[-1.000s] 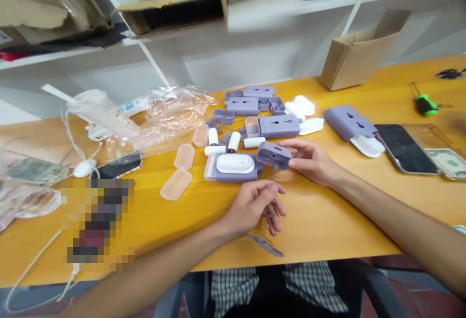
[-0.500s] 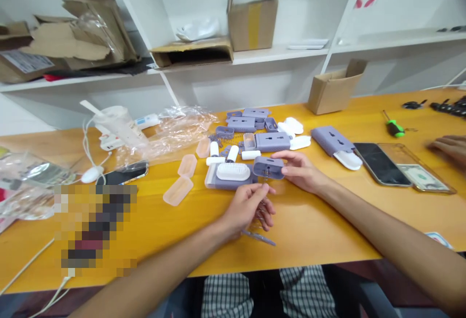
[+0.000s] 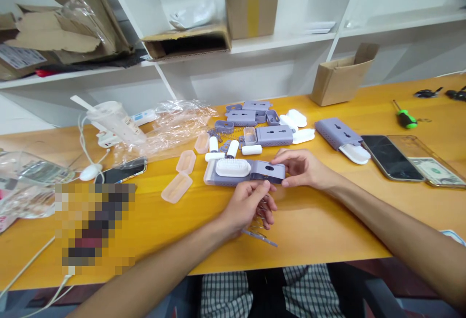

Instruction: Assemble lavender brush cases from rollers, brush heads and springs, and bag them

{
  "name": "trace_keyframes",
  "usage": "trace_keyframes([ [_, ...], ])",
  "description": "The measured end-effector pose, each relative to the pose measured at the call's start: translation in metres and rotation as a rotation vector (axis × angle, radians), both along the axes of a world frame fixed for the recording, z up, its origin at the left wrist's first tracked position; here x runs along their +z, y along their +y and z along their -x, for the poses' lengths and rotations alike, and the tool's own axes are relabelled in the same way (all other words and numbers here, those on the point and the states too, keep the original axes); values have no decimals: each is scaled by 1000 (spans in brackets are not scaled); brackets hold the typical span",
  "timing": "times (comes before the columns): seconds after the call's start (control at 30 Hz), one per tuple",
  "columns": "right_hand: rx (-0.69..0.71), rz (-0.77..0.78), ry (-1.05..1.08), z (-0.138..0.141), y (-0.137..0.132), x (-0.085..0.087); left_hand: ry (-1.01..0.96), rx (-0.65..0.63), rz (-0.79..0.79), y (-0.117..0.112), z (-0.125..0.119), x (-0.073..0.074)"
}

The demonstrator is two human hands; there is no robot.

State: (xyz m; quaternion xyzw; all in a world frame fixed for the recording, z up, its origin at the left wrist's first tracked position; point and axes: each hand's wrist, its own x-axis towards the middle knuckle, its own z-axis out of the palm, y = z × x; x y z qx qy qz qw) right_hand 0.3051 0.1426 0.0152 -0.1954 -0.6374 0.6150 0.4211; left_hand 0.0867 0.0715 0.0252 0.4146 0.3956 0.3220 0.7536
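My right hand (image 3: 303, 169) grips a small purple plastic housing (image 3: 268, 170) by its right end, thumb and fingers around it, with a dark oval hole facing up. Just below it, my left hand (image 3: 250, 205) is curled around a thin metal spring (image 3: 261, 212), partly hidden by the fingers. A flat purple strip (image 3: 260, 237) hangs under that hand, beneath the spring. Directly behind my left hand lies a purple case (image 3: 225, 180) with a white bristled brush head (image 3: 233, 167) on top. White cylinders (image 3: 251, 150) and loose springs lie behind these.
More purple cases (image 3: 274, 135) stand at the back, and another case (image 3: 337, 132) lies to the right. Clear peach trays (image 3: 176, 187), plastic wrap (image 3: 174, 124) and a cup (image 3: 115, 119) are leftward. Rightward are a phone (image 3: 392, 158), a banknote (image 3: 429, 170) and a screwdriver (image 3: 405, 118).
The purple housing has turned in my right hand, from its open hollow side showing to the holed face showing. My left hand keeps the spring. The other person's hand has left view.
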Motion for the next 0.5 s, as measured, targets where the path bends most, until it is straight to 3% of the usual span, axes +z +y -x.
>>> trace_keyframes([
  [0.1, -47, -39, 9, 1, -1, 1, -25, -17, 6, 2, 1, -1],
  [0.2, -29, 31, -22, -1, -2, 2, -33, -73, 38, 5, 3, -2],
  [0.4, 394, 207, -186, -20, 3, 10, 27, -243, 59, 5, 12, 4],
  [0.5, 464, 235, -205, -30, 7, 12, 113, -362, -46, 1, 20, 15],
])
